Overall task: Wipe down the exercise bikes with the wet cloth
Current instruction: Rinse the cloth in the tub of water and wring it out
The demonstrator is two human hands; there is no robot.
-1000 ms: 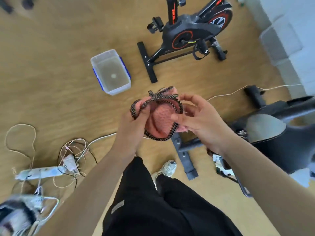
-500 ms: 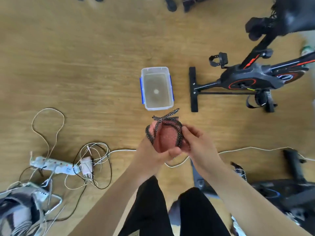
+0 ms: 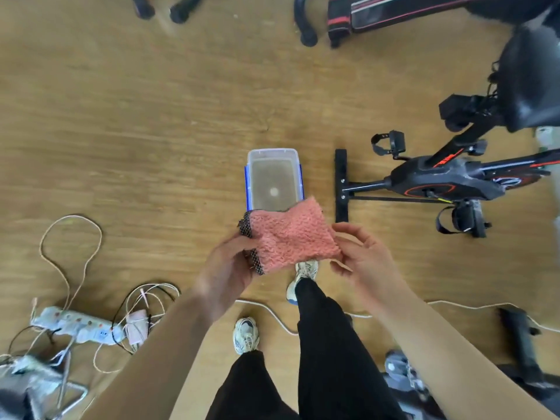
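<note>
A pink fluffy cloth (image 3: pixel 292 236) with a black-and-white mesh edge is spread between my hands, above the floor. My left hand (image 3: pixel 231 265) grips its left mesh edge. My right hand (image 3: pixel 362 257) pinches its right edge with the fingers curled. Just beyond the cloth stands a clear plastic tub (image 3: pixel 274 180) with blue clips, holding murky water. A black and red exercise bike (image 3: pixel 448 180) stands to the right of the tub. Part of a second bike (image 3: pixel 521 334) shows at the lower right.
A white power strip (image 3: pixel 75 325) with tangled cables lies on the wooden floor at the lower left. A white cord (image 3: pixel 272 316) runs across the floor by my feet. More black equipment (image 3: pixel 378 13) stands along the top edge.
The cloth was bunched into a ball between both hands; now it is opened out flat. The view has swung so the tub sits straight ahead and closer.
</note>
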